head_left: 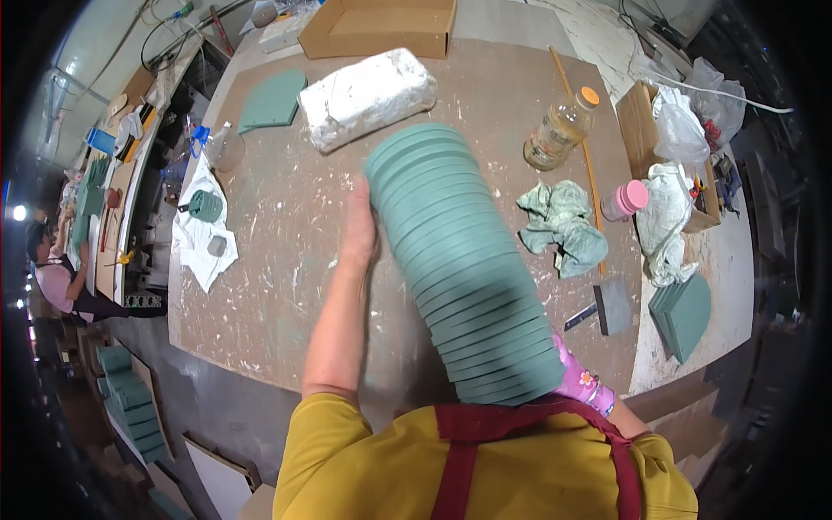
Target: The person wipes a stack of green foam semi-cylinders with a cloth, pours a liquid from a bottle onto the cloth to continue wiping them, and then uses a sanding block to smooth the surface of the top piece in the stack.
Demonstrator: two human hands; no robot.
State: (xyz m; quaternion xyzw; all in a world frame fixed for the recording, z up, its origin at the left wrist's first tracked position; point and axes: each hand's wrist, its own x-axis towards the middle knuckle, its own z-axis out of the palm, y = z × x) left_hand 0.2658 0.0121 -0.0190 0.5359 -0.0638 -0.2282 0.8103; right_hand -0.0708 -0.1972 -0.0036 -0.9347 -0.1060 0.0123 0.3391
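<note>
A tall stack of green sheets with rounded edges (464, 260) leans from the table's middle toward my chest, its layers showing as ridges. My left hand (360, 221) is pressed along the far left side of the stack, gripping it, with the fingers partly behind it. A pink floral sleeve (585, 381) covers my right forearm, which runs beneath the stack's near right end. My right hand itself is hidden there. Beyond the stack lies a white, plaster-smeared block (368, 97). Flat green rounded sheets (274, 100) lie left of the block.
On the right are a crumpled greenish cloth (563, 227), a bottle with an orange cap (559, 130), a pink-lidded jar (624, 200), a long wooden stick (589, 156), a grey block (614, 306) and more green sheets (681, 317). A cardboard tray (377, 30) stands behind. Another person (61, 277) works far left.
</note>
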